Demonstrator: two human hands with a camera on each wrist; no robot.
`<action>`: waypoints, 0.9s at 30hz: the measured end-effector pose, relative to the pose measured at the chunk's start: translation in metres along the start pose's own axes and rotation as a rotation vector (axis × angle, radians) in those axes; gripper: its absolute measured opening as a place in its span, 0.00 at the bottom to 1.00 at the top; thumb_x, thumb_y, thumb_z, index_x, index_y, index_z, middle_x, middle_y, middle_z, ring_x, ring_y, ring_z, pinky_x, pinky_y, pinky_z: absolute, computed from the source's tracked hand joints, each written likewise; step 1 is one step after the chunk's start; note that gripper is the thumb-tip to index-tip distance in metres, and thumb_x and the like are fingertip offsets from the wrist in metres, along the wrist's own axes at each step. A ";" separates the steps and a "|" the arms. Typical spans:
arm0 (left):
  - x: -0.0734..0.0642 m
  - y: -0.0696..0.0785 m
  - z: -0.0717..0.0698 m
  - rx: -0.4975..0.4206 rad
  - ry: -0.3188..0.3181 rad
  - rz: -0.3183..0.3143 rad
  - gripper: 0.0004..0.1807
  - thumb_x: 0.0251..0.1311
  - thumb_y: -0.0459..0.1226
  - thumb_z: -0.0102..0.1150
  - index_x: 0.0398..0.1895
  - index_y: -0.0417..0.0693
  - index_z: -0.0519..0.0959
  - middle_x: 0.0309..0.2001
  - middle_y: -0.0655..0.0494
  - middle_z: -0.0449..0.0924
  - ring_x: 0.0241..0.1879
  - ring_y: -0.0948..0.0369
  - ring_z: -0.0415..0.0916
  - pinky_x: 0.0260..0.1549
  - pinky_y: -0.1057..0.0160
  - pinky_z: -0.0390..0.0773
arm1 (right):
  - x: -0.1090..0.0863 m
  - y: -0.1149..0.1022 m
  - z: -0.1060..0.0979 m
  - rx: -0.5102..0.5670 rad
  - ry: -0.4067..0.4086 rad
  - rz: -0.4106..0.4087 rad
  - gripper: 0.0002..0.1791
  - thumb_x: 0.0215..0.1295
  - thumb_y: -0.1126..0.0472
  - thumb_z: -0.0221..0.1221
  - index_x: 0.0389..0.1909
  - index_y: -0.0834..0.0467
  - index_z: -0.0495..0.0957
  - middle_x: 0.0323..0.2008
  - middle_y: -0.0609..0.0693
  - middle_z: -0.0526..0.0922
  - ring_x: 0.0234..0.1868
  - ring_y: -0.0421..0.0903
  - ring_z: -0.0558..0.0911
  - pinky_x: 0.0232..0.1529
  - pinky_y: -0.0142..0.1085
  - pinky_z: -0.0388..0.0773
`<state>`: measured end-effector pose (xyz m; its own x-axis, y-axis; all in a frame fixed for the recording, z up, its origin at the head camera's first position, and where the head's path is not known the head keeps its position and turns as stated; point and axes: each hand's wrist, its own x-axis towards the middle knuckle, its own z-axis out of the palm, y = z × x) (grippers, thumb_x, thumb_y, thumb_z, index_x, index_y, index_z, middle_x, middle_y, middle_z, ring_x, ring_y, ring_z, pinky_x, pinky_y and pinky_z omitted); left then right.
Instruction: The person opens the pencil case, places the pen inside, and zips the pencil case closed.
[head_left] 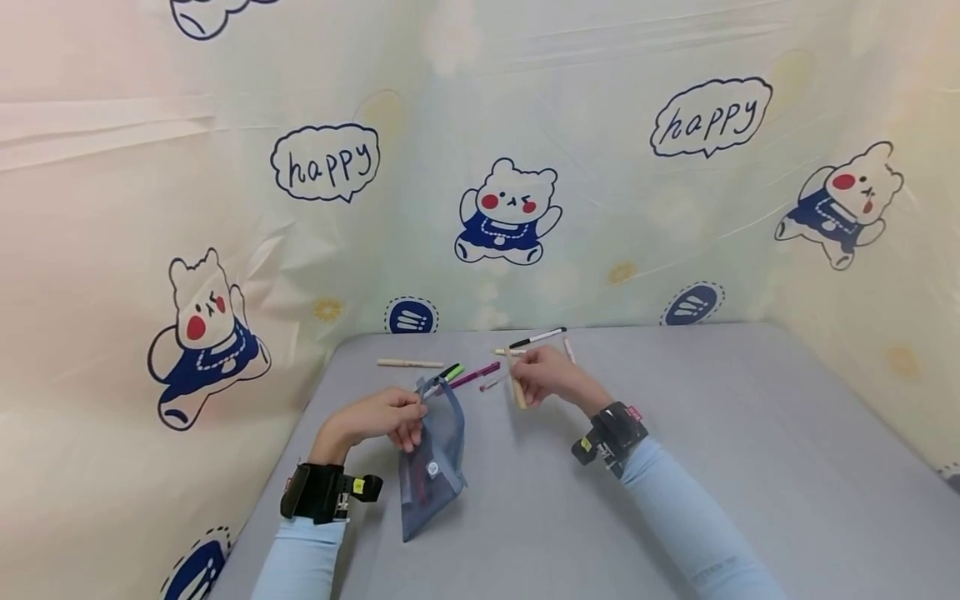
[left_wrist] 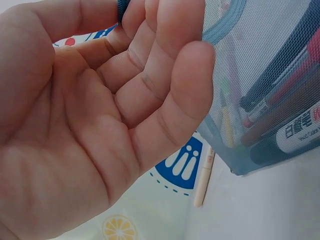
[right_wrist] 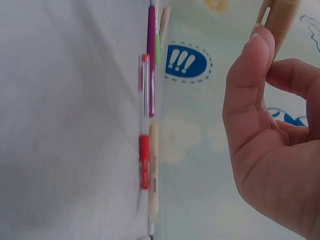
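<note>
In the head view, we see the tan marker (head_left: 519, 395) near the middle of the frame, slanting in the pinch of the right hand (head_left: 551, 375). Left of it, lower, hangs the blue mesh pouch (head_left: 444, 492), whose upper edge the left hand (head_left: 386, 415) grips between thumb and fingers. Only the left wrist view shows us clearly its contents: several pens, among them a dark marker with a white label (left_wrist: 305, 129). The right wrist view adds a clear pen with a red end (right_wrist: 144, 162), just beside a second tan marker (right_wrist: 154, 175). Both forearms, in light blue sleeves (head_left: 678, 512), enter from the lower corners; the left wrist bends toward the pouch, the right arm reaches diagonally up and inward.
</note>
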<state>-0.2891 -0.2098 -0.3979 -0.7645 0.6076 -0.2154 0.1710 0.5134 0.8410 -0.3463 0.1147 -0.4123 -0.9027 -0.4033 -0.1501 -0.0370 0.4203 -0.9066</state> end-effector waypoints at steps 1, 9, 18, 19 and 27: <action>0.000 -0.001 0.000 -0.001 0.000 -0.001 0.18 0.75 0.38 0.42 0.31 0.34 0.75 0.27 0.48 0.83 0.23 0.59 0.81 0.32 0.46 0.84 | 0.000 -0.001 0.004 0.005 -0.006 0.002 0.12 0.69 0.57 0.55 0.41 0.63 0.78 0.22 0.53 0.81 0.18 0.43 0.81 0.23 0.35 0.82; 0.000 -0.005 -0.002 -0.005 0.005 -0.001 0.17 0.75 0.38 0.42 0.31 0.37 0.75 0.25 0.53 0.82 0.23 0.59 0.81 0.33 0.44 0.83 | -0.001 -0.017 0.030 0.026 -0.088 -0.045 0.16 0.70 0.55 0.57 0.45 0.65 0.78 0.22 0.52 0.81 0.18 0.43 0.81 0.23 0.33 0.81; 0.000 -0.004 -0.002 -0.002 0.012 -0.010 0.17 0.74 0.38 0.43 0.32 0.37 0.75 0.26 0.50 0.83 0.23 0.59 0.82 0.33 0.42 0.83 | 0.004 -0.026 0.057 0.025 -0.149 -0.021 0.15 0.69 0.55 0.58 0.45 0.64 0.79 0.21 0.52 0.81 0.16 0.43 0.81 0.23 0.33 0.81; 0.000 -0.004 -0.002 -0.003 0.012 -0.011 0.17 0.74 0.38 0.43 0.32 0.37 0.75 0.26 0.50 0.83 0.23 0.59 0.82 0.33 0.42 0.83 | 0.004 -0.026 0.059 0.031 -0.158 -0.018 0.15 0.69 0.55 0.58 0.44 0.64 0.80 0.21 0.52 0.81 0.16 0.43 0.81 0.23 0.34 0.82; 0.000 -0.004 -0.003 0.002 0.016 -0.015 0.16 0.75 0.38 0.42 0.31 0.37 0.74 0.26 0.51 0.83 0.23 0.60 0.81 0.33 0.43 0.83 | 0.006 -0.031 0.076 0.029 -0.197 -0.015 0.13 0.69 0.56 0.57 0.42 0.62 0.81 0.20 0.51 0.82 0.15 0.42 0.80 0.24 0.38 0.83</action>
<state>-0.2913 -0.2137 -0.3999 -0.7768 0.5900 -0.2202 0.1603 0.5234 0.8369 -0.3184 0.0377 -0.4150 -0.8006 -0.5618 -0.2085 -0.0346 0.3907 -0.9199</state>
